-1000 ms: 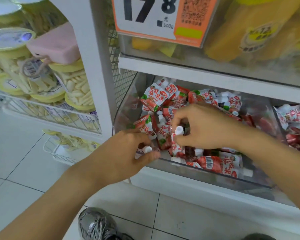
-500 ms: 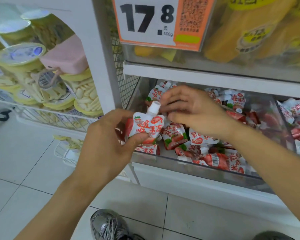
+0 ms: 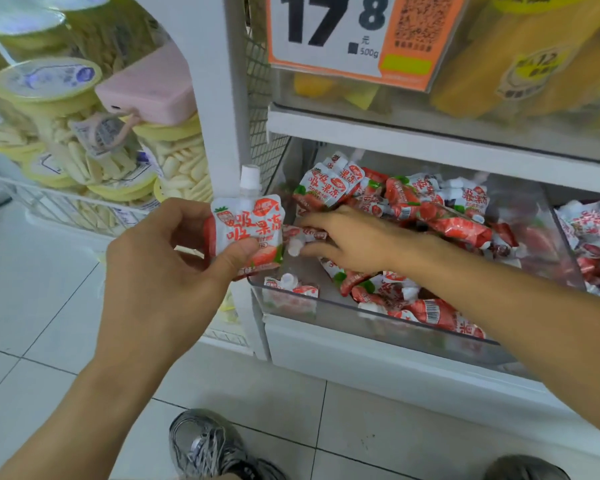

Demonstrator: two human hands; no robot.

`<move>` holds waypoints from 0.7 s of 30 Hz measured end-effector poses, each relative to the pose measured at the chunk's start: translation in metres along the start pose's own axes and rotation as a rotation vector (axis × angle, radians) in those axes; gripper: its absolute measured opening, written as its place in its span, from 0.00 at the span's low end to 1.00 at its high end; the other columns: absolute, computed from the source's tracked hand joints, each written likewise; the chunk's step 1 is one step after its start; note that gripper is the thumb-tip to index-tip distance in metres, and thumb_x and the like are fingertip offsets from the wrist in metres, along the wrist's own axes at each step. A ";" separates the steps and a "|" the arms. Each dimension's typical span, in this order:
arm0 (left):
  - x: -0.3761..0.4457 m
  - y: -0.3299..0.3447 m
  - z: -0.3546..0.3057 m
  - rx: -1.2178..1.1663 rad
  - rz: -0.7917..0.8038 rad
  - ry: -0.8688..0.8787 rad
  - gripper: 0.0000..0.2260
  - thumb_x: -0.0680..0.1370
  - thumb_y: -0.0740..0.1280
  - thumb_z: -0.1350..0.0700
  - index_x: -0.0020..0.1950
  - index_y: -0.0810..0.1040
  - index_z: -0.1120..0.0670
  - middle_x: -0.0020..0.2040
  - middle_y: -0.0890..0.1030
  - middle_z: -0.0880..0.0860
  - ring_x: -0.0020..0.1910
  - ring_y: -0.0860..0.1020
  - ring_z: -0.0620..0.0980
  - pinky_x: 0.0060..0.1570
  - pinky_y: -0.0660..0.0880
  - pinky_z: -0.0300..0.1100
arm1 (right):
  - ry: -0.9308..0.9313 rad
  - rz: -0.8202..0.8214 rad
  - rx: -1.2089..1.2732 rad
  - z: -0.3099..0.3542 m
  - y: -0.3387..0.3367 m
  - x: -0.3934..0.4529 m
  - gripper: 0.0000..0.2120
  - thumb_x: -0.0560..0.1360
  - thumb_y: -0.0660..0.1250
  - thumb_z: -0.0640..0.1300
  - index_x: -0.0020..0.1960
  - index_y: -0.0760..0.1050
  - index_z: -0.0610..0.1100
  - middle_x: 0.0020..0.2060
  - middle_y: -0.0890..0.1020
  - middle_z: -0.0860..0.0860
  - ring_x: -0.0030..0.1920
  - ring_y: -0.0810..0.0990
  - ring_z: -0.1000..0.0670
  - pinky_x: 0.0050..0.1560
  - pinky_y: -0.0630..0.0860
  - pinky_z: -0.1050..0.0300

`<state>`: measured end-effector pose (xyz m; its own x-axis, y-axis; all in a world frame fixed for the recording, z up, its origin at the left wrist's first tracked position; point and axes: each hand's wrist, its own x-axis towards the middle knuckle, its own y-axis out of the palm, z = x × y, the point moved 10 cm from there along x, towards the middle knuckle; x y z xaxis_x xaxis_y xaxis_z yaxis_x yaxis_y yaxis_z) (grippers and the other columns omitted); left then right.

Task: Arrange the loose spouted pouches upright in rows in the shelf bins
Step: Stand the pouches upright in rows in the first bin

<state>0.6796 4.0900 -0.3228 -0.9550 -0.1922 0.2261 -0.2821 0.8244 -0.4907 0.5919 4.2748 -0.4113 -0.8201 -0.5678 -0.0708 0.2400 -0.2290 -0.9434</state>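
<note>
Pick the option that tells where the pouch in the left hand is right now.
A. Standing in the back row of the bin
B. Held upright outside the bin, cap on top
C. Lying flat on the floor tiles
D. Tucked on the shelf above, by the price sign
B: the left hand grips the pouch upright, cap up, outside the clear bin's left corner.

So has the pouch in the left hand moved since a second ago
Yes. The pouch was down inside the clear bin; the left hand now holds it upright outside the bin's left end, in front of the white shelf post.
</note>
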 end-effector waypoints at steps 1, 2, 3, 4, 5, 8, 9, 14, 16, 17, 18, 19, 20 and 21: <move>0.000 -0.001 0.000 0.000 -0.006 -0.001 0.19 0.61 0.72 0.38 0.46 0.78 0.46 0.38 0.81 0.41 0.35 0.80 0.40 0.33 0.75 0.32 | 0.038 -0.020 0.104 -0.004 -0.004 -0.001 0.22 0.79 0.64 0.55 0.70 0.69 0.48 0.61 0.80 0.47 0.53 0.79 0.50 0.55 0.77 0.52; 0.001 -0.001 0.000 -0.003 -0.013 -0.002 0.18 0.61 0.72 0.39 0.46 0.78 0.46 0.38 0.81 0.41 0.35 0.80 0.40 0.33 0.75 0.31 | 0.060 -0.030 0.173 -0.005 -0.007 -0.002 0.22 0.79 0.64 0.55 0.70 0.68 0.48 0.64 0.78 0.47 0.60 0.78 0.49 0.59 0.76 0.50; 0.001 -0.001 0.000 -0.007 -0.019 -0.002 0.17 0.62 0.73 0.40 0.46 0.78 0.46 0.38 0.81 0.41 0.36 0.80 0.40 0.34 0.75 0.29 | 0.067 -0.022 0.206 -0.005 -0.007 -0.003 0.20 0.79 0.63 0.54 0.68 0.67 0.49 0.64 0.78 0.47 0.63 0.77 0.49 0.61 0.76 0.48; 0.001 -0.001 0.000 -0.009 -0.024 -0.002 0.17 0.63 0.74 0.41 0.46 0.78 0.46 0.38 0.81 0.41 0.36 0.80 0.39 0.34 0.74 0.28 | 0.062 -0.015 0.219 -0.003 -0.006 -0.003 0.18 0.80 0.62 0.53 0.67 0.68 0.49 0.64 0.78 0.48 0.63 0.77 0.49 0.60 0.76 0.47; 0.002 0.000 0.000 -0.010 -0.029 -0.002 0.16 0.64 0.74 0.42 0.47 0.78 0.47 0.38 0.81 0.41 0.36 0.80 0.39 0.34 0.74 0.28 | 0.053 -0.022 0.229 0.000 -0.007 -0.003 0.16 0.80 0.62 0.52 0.66 0.69 0.49 0.62 0.79 0.48 0.61 0.78 0.50 0.59 0.77 0.46; 0.003 0.001 0.001 -0.016 -0.040 -0.005 0.15 0.66 0.76 0.45 0.48 0.79 0.48 0.38 0.81 0.41 0.36 0.79 0.40 0.35 0.74 0.28 | 0.042 -0.126 0.274 0.001 -0.020 -0.005 0.12 0.81 0.61 0.49 0.63 0.72 0.46 0.57 0.82 0.50 0.51 0.80 0.54 0.53 0.78 0.53; 0.004 0.002 0.001 -0.015 -0.041 -0.006 0.15 0.66 0.76 0.46 0.48 0.78 0.49 0.38 0.81 0.41 0.36 0.79 0.40 0.35 0.74 0.28 | 0.040 -0.178 0.277 0.001 -0.025 -0.007 0.12 0.81 0.62 0.48 0.62 0.74 0.45 0.56 0.83 0.50 0.49 0.79 0.56 0.50 0.78 0.56; 0.005 0.008 0.001 -0.019 -0.024 -0.024 0.14 0.65 0.77 0.47 0.46 0.78 0.47 0.38 0.81 0.42 0.35 0.79 0.41 0.33 0.74 0.28 | 0.093 -0.257 0.390 -0.003 -0.015 -0.011 0.13 0.80 0.65 0.47 0.62 0.75 0.44 0.58 0.83 0.50 0.56 0.81 0.53 0.57 0.78 0.55; 0.004 0.010 0.000 -0.016 -0.014 -0.026 0.13 0.65 0.77 0.46 0.44 0.77 0.45 0.37 0.81 0.42 0.34 0.79 0.41 0.33 0.74 0.28 | 0.113 -0.179 0.483 -0.004 -0.008 -0.008 0.14 0.78 0.66 0.51 0.60 0.76 0.44 0.54 0.84 0.51 0.53 0.82 0.56 0.55 0.79 0.55; 0.004 0.010 0.000 -0.015 -0.013 -0.029 0.13 0.65 0.77 0.46 0.44 0.77 0.44 0.37 0.81 0.41 0.34 0.79 0.42 0.33 0.74 0.28 | 0.109 -0.109 0.516 0.000 -0.004 -0.007 0.14 0.78 0.67 0.52 0.59 0.77 0.45 0.51 0.84 0.52 0.49 0.82 0.59 0.53 0.79 0.56; 0.005 0.011 -0.001 -0.016 -0.013 -0.031 0.13 0.65 0.77 0.46 0.44 0.77 0.44 0.37 0.81 0.41 0.34 0.80 0.42 0.33 0.74 0.28 | 0.101 -0.038 0.534 0.004 0.001 -0.008 0.14 0.77 0.67 0.52 0.58 0.77 0.45 0.49 0.84 0.53 0.47 0.82 0.61 0.51 0.79 0.57; 0.005 0.010 -0.001 -0.016 -0.013 -0.030 0.13 0.65 0.77 0.46 0.45 0.78 0.45 0.38 0.81 0.42 0.34 0.80 0.42 0.33 0.74 0.29 | 0.091 0.020 0.542 0.007 0.008 -0.010 0.13 0.77 0.68 0.51 0.58 0.76 0.45 0.50 0.84 0.53 0.48 0.82 0.60 0.53 0.78 0.57; 0.006 0.010 -0.001 -0.014 -0.016 -0.028 0.14 0.65 0.77 0.46 0.46 0.78 0.45 0.38 0.81 0.42 0.34 0.80 0.42 0.33 0.75 0.29 | 0.083 0.061 0.536 0.009 0.016 -0.013 0.13 0.77 0.68 0.49 0.59 0.76 0.45 0.52 0.84 0.52 0.51 0.82 0.59 0.57 0.78 0.55; 0.006 0.009 -0.001 -0.010 -0.020 -0.026 0.15 0.65 0.77 0.46 0.48 0.78 0.46 0.39 0.81 0.42 0.35 0.80 0.42 0.34 0.75 0.31 | 0.076 0.090 0.521 0.010 0.023 -0.016 0.12 0.77 0.69 0.47 0.59 0.75 0.46 0.54 0.84 0.52 0.54 0.82 0.57 0.60 0.77 0.53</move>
<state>0.6714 4.0969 -0.3253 -0.9511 -0.2226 0.2140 -0.3006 0.8256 -0.4775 0.6155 4.2702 -0.4287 -0.8150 -0.5490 -0.1854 0.5214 -0.5554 -0.6478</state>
